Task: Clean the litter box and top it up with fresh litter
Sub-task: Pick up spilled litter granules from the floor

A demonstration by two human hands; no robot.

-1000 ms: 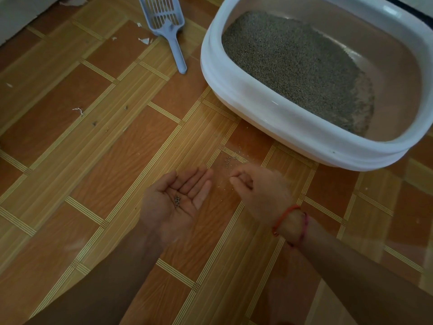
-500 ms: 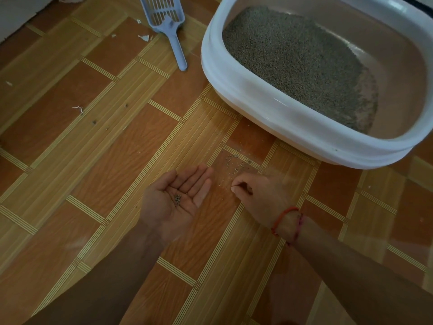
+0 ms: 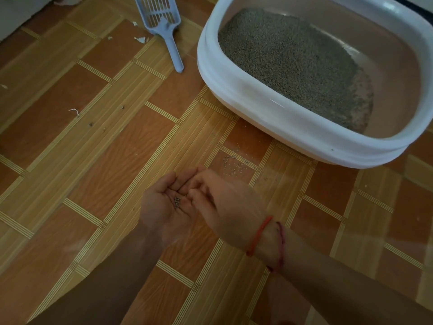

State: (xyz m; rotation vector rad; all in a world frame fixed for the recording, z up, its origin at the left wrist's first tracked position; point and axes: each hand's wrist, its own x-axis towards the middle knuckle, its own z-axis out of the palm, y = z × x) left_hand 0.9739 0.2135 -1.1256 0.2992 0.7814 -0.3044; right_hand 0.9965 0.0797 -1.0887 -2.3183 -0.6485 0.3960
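Note:
A white litter box (image 3: 281, 113) sits on the floor at the upper right, with grey litter (image 3: 293, 59) heaped toward its left side. Spilled grains (image 3: 234, 164) lie scattered on the floor just in front of it. My left hand (image 3: 161, 207) is held palm up, cupped, with a few litter grains (image 3: 177, 200) resting in it. My right hand (image 3: 225, 202) reaches over the left fingers, its fingertips pinched together above the palm. Whether it holds a grain is hidden. A blue slotted scoop (image 3: 164, 22) lies on the floor at the top, left of the box.
The floor is wood-pattern vinyl (image 3: 93, 160). White paper scraps (image 3: 139, 39) lie near the scoop and another bit (image 3: 74, 111) lies at the left. Small dark specks (image 3: 90, 124) dot the floor. A pale surface (image 3: 14, 17) fills the top-left corner.
My right hand left the spilled grains on the floor and moved left to the cupped left palm, fingertips pinched. The left hand stayed in place, palm up.

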